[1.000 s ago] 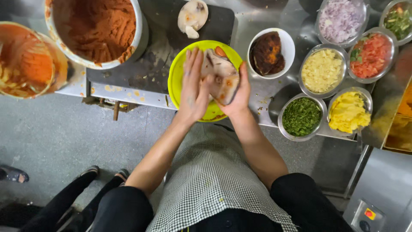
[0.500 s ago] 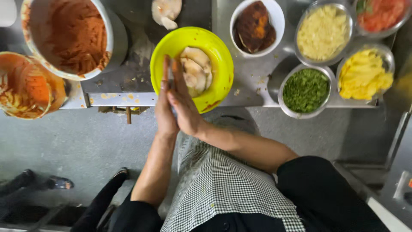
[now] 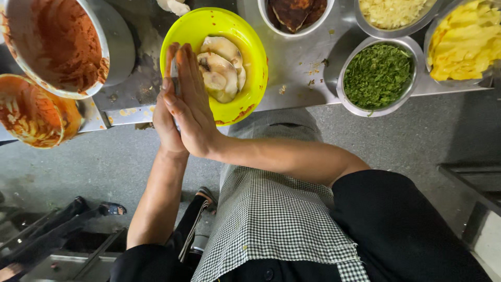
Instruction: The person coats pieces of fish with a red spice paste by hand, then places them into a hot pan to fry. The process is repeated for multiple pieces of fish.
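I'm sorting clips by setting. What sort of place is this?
Likely a food-stall or commercial kitchen prep counter: steel counter, metal bowls of chopped herbs and red paste, plus a checked apron.

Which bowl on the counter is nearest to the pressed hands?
The yellow-green bowl with pale pieces: the right hand and left hand overlap its left rim. The herb bowl and red paste bowl sit farther away.

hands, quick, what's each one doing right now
Left hand: flat, palm pressed against the other, holding nothing visible.
Right hand: flat, pressed to the left, beside the yellow bowl.
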